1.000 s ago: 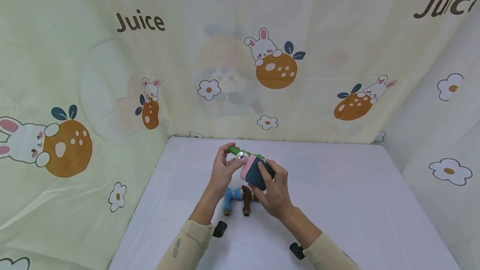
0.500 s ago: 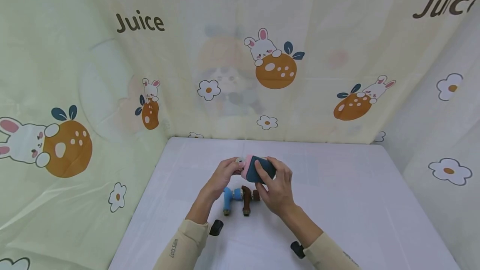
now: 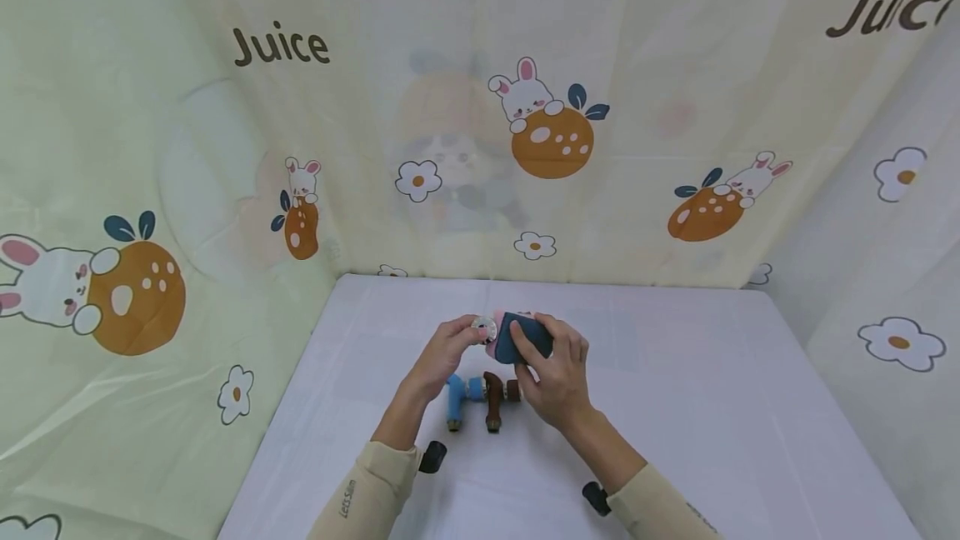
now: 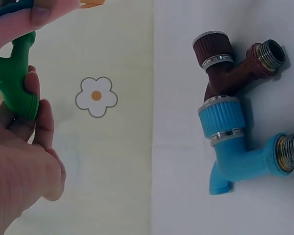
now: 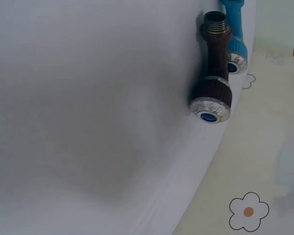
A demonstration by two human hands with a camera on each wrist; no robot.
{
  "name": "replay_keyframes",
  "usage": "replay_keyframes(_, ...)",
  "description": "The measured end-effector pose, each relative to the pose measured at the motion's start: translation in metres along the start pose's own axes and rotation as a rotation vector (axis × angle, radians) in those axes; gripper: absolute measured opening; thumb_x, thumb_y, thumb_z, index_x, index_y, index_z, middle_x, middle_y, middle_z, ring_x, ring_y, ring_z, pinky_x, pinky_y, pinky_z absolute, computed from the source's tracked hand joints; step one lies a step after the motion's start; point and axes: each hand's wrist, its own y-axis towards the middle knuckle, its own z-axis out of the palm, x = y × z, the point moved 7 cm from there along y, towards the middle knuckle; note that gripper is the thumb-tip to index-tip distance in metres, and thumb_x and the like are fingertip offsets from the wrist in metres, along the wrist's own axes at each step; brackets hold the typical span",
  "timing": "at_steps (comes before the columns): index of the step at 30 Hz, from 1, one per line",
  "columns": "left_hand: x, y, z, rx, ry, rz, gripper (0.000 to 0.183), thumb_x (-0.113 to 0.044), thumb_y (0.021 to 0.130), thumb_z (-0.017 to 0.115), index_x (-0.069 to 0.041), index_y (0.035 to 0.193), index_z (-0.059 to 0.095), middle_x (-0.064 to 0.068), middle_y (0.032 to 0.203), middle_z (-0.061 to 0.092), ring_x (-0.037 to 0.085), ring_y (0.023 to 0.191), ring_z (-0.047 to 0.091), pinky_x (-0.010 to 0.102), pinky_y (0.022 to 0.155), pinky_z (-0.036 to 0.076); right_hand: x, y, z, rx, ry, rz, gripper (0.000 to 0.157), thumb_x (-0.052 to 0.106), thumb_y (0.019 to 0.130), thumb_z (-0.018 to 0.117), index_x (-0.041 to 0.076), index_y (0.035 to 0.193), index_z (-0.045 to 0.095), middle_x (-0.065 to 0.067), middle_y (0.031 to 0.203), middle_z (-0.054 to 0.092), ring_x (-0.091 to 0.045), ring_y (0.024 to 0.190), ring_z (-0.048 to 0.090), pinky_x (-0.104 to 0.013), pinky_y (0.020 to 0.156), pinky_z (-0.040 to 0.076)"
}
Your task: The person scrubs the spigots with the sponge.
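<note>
My left hand (image 3: 441,357) grips a green tap (image 4: 14,83), its silvery round knob end (image 3: 484,328) turned up toward the head camera. In my right hand (image 3: 557,373) is a pink and dark blue sponge (image 3: 521,338), its pink edge right at the tap's knob. The left wrist view shows the pink side crossing over the top of the tap, with fingers around it. Both hands are raised above the table. Below them lie a blue tap (image 4: 235,156) and a brown tap (image 4: 230,68), side by side. The right hand itself is out of the right wrist view.
A white-covered table (image 3: 675,407) spreads under the hands. Behind it and at the sides hangs a cream curtain (image 3: 360,107) printed with rabbits, oranges and flowers. A black wrist camera (image 3: 432,457) sits at the left cuff, another (image 3: 596,498) at the right.
The green tap has been turned, so its long green body no longer shows in the head view and its knob end does. The hands came slightly lower, and the sponge tilted more level.
</note>
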Motion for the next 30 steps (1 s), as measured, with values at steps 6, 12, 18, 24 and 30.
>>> replay_keyframes(6, 0.0014, -0.0002, -0.0019, 0.028, 0.052, -0.011, 0.037, -0.031, 0.103, 0.059, -0.003, 0.125, 0.071, 0.011, 0.116, 0.072, 0.025, 0.12, 0.058, 0.059, 0.115, 0.035, -0.0028, -0.0019, 0.0015, 0.021, -0.054, -0.008, 0.046, 0.034, 0.108, 0.047, 0.019, 0.148, 0.059, -0.03, 0.142, 0.049, -0.043, 0.124, 0.041, -0.052, 0.089, 0.031)
replay_keyframes(12, 0.0013, -0.0012, -0.0021, 0.05, 0.113, -0.002, 0.04, -0.035, 0.102, 0.063, -0.009, 0.131, 0.071, 0.009, 0.122, 0.071, 0.025, 0.122, 0.059, 0.057, 0.113, 0.04, -0.0058, -0.0021, 0.0032, 0.04, -0.14, -0.021, 0.045, 0.032, 0.108, 0.043, 0.022, 0.149, 0.059, -0.029, 0.142, 0.05, -0.043, 0.125, 0.041, -0.053, 0.087, 0.028)
replay_keyframes(18, -0.0024, -0.0014, -0.0019, 0.03, 0.218, 0.027, 0.043, -0.044, 0.096, 0.07, -0.017, 0.13, 0.073, 0.003, 0.111, 0.069, 0.022, 0.108, 0.052, 0.043, 0.094, 0.042, -0.0067, -0.0017, 0.0041, 0.063, -0.225, -0.053, 0.046, 0.027, 0.105, 0.048, 0.024, 0.15, 0.058, -0.03, 0.139, 0.051, -0.043, 0.124, 0.041, -0.054, 0.084, 0.024)
replay_keyframes(24, -0.0043, -0.0014, -0.002, 0.006, 0.287, 0.012, 0.044, -0.048, 0.094, 0.071, -0.02, 0.128, 0.074, -0.001, 0.108, 0.069, 0.022, 0.106, 0.049, 0.04, 0.088, 0.042, -0.0073, -0.0003, 0.0041, 0.076, -0.321, -0.083, 0.071, 0.014, 0.085, 0.078, 0.026, 0.151, 0.056, -0.029, 0.139, 0.052, -0.042, 0.125, 0.044, -0.055, 0.084, 0.023)
replay_keyframes(30, -0.0063, -0.002, 0.0001, 0.007, 0.33, 0.002, 0.044, -0.049, 0.093, 0.07, -0.02, 0.125, 0.074, 0.0, 0.108, 0.068, 0.022, 0.104, 0.048, 0.04, 0.084, 0.041, -0.0071, 0.0003, 0.0042, 0.094, -0.374, -0.096, 0.085, 0.013, 0.076, 0.091, 0.028, 0.151, 0.056, -0.028, 0.14, 0.051, -0.041, 0.127, 0.043, -0.055, 0.084, 0.023)
